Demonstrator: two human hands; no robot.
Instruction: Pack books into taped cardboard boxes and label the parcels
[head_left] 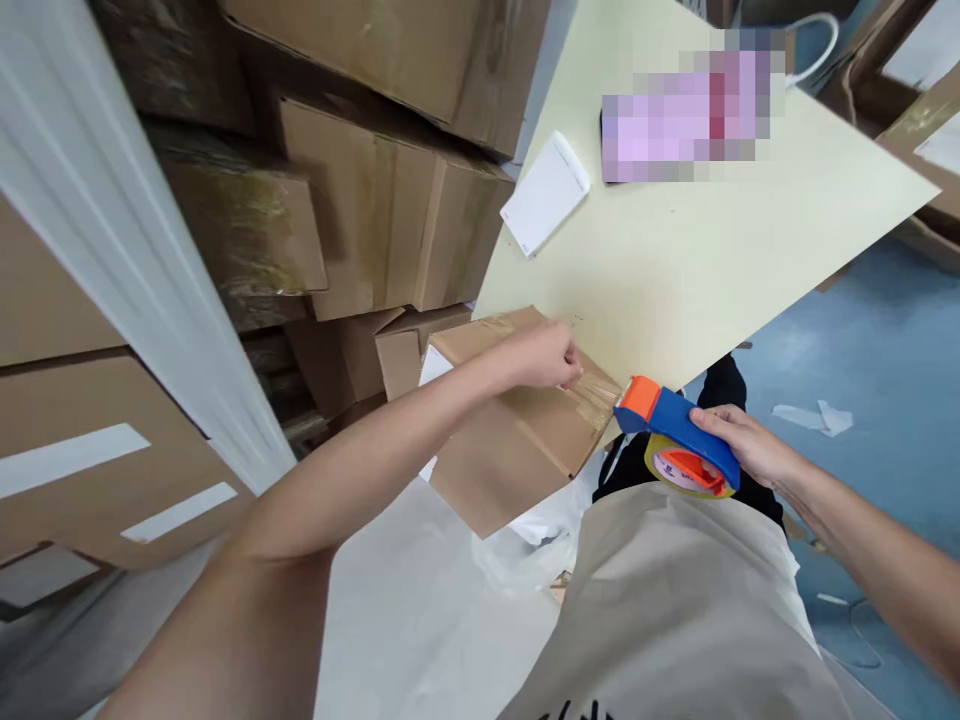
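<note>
Head view: taping step. Left hand [544, 357] presses flat on the box [510, 430] at the table [675, 270] edge, fingers not gripping. Right hand [739, 440] is clamped around the tape gun [675, 440] at the box's corner. Next move likely needs a steady pull along the seam.

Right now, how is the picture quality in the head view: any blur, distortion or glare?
In the head view the light is even and soft, with no hard shadows; the table edges tilt and the near left forearm looks stretched, as a wide lens does; a pixelated patch hides something on the table; the left hand on the cardboard box and the right hand on the tape dispenser are fairly sharp.
</note>
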